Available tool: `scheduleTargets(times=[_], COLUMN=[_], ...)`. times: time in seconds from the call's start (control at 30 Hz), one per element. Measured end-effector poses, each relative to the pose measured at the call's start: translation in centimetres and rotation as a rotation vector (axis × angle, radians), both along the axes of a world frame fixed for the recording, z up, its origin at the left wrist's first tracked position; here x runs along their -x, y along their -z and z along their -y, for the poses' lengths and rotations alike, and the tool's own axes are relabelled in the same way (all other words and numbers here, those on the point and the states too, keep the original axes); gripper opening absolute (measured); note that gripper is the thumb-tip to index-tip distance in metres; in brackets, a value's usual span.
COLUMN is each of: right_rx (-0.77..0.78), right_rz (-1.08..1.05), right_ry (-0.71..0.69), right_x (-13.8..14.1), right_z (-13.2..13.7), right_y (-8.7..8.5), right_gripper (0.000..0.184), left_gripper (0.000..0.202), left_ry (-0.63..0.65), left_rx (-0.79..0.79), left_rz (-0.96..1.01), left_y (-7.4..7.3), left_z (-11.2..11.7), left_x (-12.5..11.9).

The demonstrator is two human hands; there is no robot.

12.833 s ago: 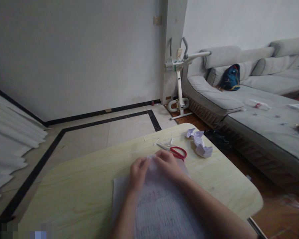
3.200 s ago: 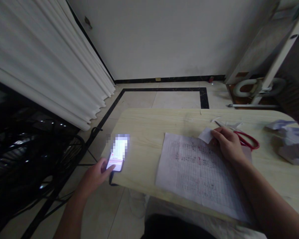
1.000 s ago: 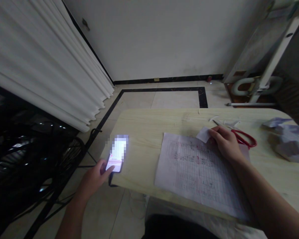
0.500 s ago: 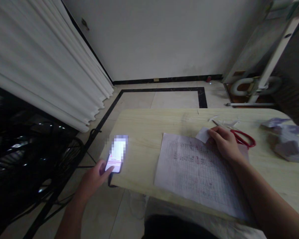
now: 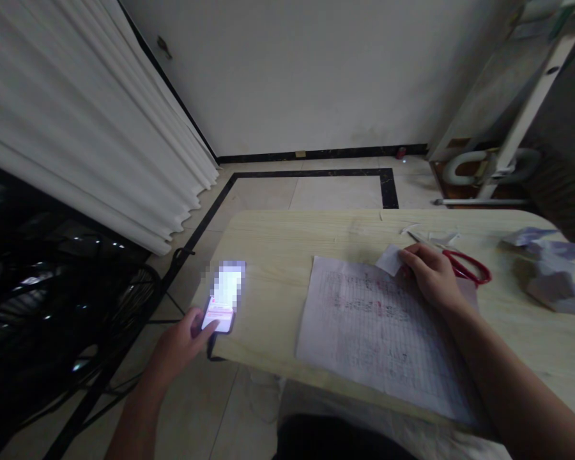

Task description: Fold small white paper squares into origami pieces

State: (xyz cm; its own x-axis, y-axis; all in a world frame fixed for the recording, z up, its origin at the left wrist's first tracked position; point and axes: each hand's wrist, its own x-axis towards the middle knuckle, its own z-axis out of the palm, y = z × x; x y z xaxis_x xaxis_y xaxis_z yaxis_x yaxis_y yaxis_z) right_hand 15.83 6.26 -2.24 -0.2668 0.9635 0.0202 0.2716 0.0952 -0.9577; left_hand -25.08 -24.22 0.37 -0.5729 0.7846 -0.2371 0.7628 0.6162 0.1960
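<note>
Two hands are set well apart: the left hand [image 5: 184, 342] is at the near end of a lit phone [image 5: 223, 303], its thumb over the lower screen; whether its other fingers grip underneath cannot be told. The right hand [image 5: 431, 271] pinches a small piece of white paper [image 5: 390, 260] between thumb and fingers, above the far edge of a lined sheet [image 5: 364, 326] covered in black and red writing. The phone lies at the left end of the pale wooden bench [image 5: 273, 281], part of its screen blurred out. Just beside the right hand are scissors [image 5: 469, 267] with red handles, their blades partly hidden among thin paper scraps [image 5: 448, 240]. Farther right sit several folded paper shapes [image 5: 558, 275]. Past the bench, a pale tiled floor [image 5: 335, 190] with a black border runs to a wall [image 5: 316, 76]; a white curtain [image 5: 91, 121] hangs at left, and a white metal frame [image 5: 527, 118] stands at right.
</note>
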Motion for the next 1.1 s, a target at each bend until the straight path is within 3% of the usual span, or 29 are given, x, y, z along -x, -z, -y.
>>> scheduleTargets(times=[1.1], right_rx=[-0.010], right_rz=[-0.013], right_ry=[-0.020], right_x=[-0.08], right_z=[0.00], right_y=[0.13], right_gripper=[0.026], left_gripper=[0.035], left_ry=[-0.019], left_rx=[0.012], left_rz=[0.008], left_y=[-0.57], left_z=[-0.10], left_x=[-0.54])
